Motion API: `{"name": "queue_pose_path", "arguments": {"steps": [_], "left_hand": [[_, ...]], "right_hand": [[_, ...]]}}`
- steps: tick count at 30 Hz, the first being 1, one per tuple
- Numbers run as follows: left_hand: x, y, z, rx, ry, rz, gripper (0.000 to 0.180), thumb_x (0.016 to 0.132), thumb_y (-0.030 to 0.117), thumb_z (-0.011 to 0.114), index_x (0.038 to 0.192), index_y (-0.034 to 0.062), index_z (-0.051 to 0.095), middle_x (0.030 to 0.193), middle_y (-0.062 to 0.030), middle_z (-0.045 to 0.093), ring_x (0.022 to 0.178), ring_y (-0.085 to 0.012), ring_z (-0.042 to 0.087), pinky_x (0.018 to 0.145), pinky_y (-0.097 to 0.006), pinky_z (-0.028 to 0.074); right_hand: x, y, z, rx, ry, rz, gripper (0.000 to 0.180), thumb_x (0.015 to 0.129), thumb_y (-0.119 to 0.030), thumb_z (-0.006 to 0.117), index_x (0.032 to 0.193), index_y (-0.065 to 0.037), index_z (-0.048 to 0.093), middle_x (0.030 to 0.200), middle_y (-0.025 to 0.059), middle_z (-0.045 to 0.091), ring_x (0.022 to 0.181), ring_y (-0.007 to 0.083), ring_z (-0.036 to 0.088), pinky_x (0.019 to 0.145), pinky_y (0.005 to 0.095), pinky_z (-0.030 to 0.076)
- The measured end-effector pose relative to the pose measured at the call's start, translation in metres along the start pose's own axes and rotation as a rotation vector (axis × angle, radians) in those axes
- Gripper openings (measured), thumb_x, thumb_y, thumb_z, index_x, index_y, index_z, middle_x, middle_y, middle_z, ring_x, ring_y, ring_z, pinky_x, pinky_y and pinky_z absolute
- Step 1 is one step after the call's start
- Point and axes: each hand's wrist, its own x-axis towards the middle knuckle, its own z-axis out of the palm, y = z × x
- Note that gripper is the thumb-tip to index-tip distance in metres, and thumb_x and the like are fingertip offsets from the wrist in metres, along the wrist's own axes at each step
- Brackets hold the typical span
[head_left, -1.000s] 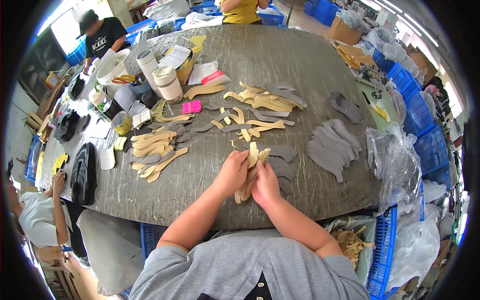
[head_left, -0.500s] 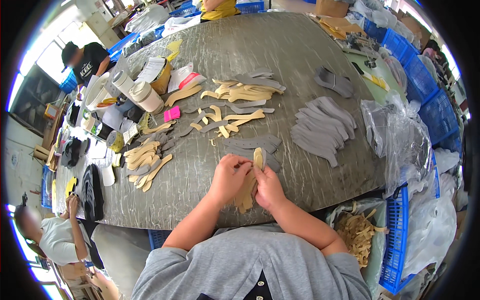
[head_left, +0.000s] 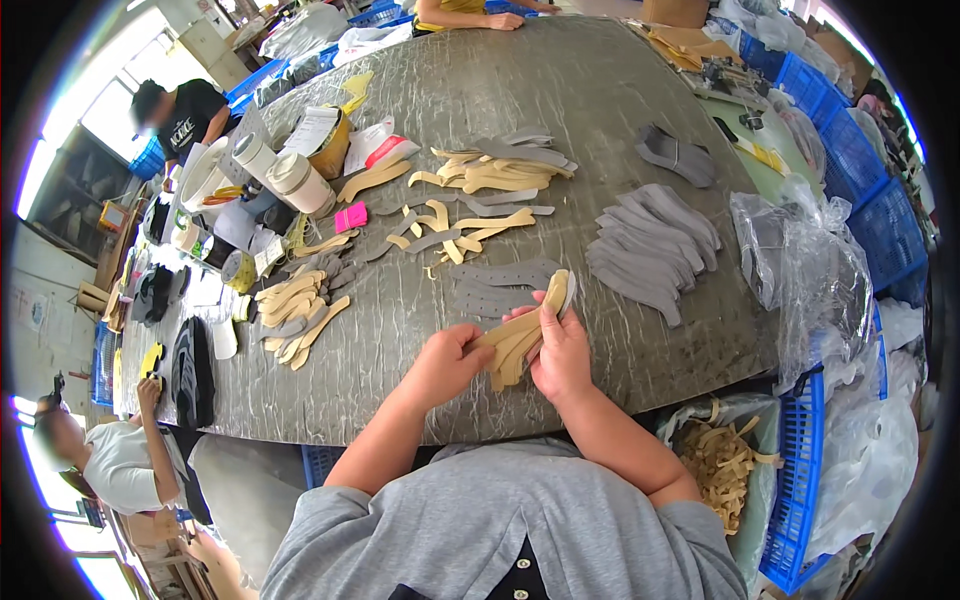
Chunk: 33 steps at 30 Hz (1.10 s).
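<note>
Both my hands hold one bundle of long tan strips (head_left: 520, 335) over the near edge of the grey table (head_left: 600, 80). My left hand (head_left: 447, 362) pinches the bundle's lower end. My right hand (head_left: 561, 352) wraps its middle, and the top of the bundle sticks up past my fingers. Flat grey cut pieces (head_left: 500, 283) lie on the table just beyond my hands. More tan and grey strips (head_left: 462, 228) are scattered behind them.
A fanned stack of grey pieces (head_left: 648, 248) lies to the right, a clear plastic bag (head_left: 812, 275) beyond it. Tan strips (head_left: 292, 305), tape rolls (head_left: 297, 180) and a pink block (head_left: 351, 217) sit left. Blue crates (head_left: 800, 470) and a bag of tan offcuts (head_left: 722, 462) stand at my right. Other people sit left and far.
My view has swung left and tilted, so the table now sits more to the right. The bundle stays in both hands and has been tilted more to the right.
</note>
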Motion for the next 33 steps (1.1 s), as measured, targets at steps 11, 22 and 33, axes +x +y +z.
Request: {"name": "queue_pose_path", "arguments": {"steps": [11, 22, 33], "left_hand": [[-0.009, -0.006, 0.015, 0.045, 0.132, 0.292, 0.020, 0.092, 0.012, 0.063, 0.103, -0.0037, 0.066, 0.084, -0.0149, 0.066, 0.077, -0.0254, 0.064, 0.069, -0.035, 0.050], [-0.004, -0.023, -0.008, -0.578, 0.281, 0.020, 0.013, 0.093, 0.006, 0.063, 0.100, -0.0039, 0.068, 0.081, -0.0048, 0.067, 0.067, -0.0102, 0.060, 0.064, -0.024, 0.050], [0.010, 0.029, -0.074, 0.252, -0.342, 0.514, 0.018, 0.083, 0.008, 0.067, 0.099, -0.0003, 0.068, 0.091, -0.0163, 0.070, 0.083, -0.0325, 0.066, 0.075, -0.040, 0.052]], "right_hand": [[-0.007, 0.000, 0.006, 0.136, 0.083, -0.047, 0.023, 0.104, -0.014, 0.044, 0.125, -0.005, 0.040, 0.102, 0.0146, 0.059, 0.096, 0.0279, 0.064, 0.094, 0.0458, 0.054], [-0.005, -0.001, -0.014, -0.071, -0.004, 0.115, 0.026, 0.104, -0.018, 0.046, 0.127, -0.008, 0.044, 0.097, 0.0123, 0.060, 0.093, 0.0235, 0.062, 0.078, 0.0426, 0.055], [-0.020, -0.006, 0.002, -0.140, -0.316, 0.582, 0.033, 0.105, -0.024, 0.040, 0.131, -0.004, 0.049, 0.113, 0.0178, 0.064, 0.098, 0.0284, 0.064, 0.086, 0.0434, 0.055]]}}
